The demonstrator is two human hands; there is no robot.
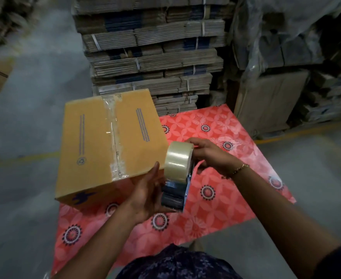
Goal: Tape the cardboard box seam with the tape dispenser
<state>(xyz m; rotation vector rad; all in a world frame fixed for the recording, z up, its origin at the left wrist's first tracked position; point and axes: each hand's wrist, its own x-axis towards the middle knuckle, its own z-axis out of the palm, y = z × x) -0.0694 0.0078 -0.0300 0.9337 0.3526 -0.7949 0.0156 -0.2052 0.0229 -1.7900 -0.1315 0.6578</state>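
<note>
**Dispenser held beside taped carton**

While the brown corrugated cardboard box (111, 146) is sitting on the red floral mat (222, 137), glossy clear tape wrinkling along its seam (114, 135), the left hand (149, 194) is cupping the metal tape dispenser (176, 186), fingers wrapped; the right hand (209, 154) is pinching its translucent roll (178, 160).

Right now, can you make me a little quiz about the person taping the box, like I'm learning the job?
1. True or false: the tape dispenser is pressed onto the cardboard box.
2. What lies under the box? A) a bare wooden table B) a red flowered mat C) a blue tray
3. Fill in: clear tape already runs along the top ____ of the box.

Key
1. False: the left hand and the right hand hold the dispenser in the air beside the box.
2. B
3. seam
</note>
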